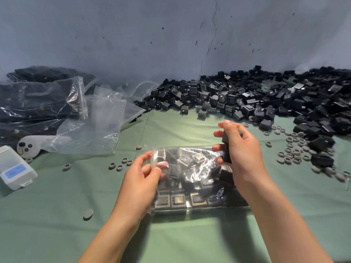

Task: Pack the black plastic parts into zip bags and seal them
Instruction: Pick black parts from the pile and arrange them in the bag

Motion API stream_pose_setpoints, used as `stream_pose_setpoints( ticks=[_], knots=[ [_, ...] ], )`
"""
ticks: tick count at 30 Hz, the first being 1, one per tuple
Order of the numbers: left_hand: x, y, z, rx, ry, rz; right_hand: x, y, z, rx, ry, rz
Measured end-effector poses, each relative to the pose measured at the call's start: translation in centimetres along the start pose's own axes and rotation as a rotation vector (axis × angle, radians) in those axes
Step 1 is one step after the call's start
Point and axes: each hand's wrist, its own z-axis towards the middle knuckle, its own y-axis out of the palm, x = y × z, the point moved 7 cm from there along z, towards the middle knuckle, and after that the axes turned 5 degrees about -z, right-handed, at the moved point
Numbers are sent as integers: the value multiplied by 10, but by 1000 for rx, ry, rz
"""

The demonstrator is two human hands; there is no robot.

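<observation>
A clear zip bag [191, 179] lies on the green cloth in front of me, partly filled with black plastic parts set in rows. My left hand [142, 179] pinches the bag's left edge near its opening. My right hand [241, 150] grips black plastic parts [226, 149], stacked upright, just above the bag's right top corner. A large heap of loose black parts [247, 95] runs along the wall at the back right.
Empty clear zip bags [98, 120] and filled bags [38, 95] lie at the left. A small white plastic box [17, 168] and a grey controller [28, 147] sit at the far left. Grey rubber rings [294, 149] are scattered on the cloth.
</observation>
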Motion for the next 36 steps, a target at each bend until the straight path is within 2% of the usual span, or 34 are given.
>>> stream_pose_setpoints(
  ticks=[3,7,10,15,20,23,27,31,36],
  knots=[
    [2,-4,1,1,38,94,2,-3,1,12,25,12],
    [-2,4,0,-49,-76,-44,4,-5,4,29,75,43],
    [0,1,3,-46,-79,-21,6,-4,6,42,128,89],
    [20,-35,17,213,158,223,12,-6,11,77,275,305],
    [39,-30,39,217,206,244,12,-13,26,47,348,621],
    [50,-2,73,145,238,344,12,-23,44,51,360,763],
    [53,69,142,-90,255,665,14,-43,71,86,374,868],
    [36,123,219,-311,141,922,18,-67,95,134,365,876],
    [17,166,286,-317,72,968,28,-88,113,165,381,894]
  ],
)
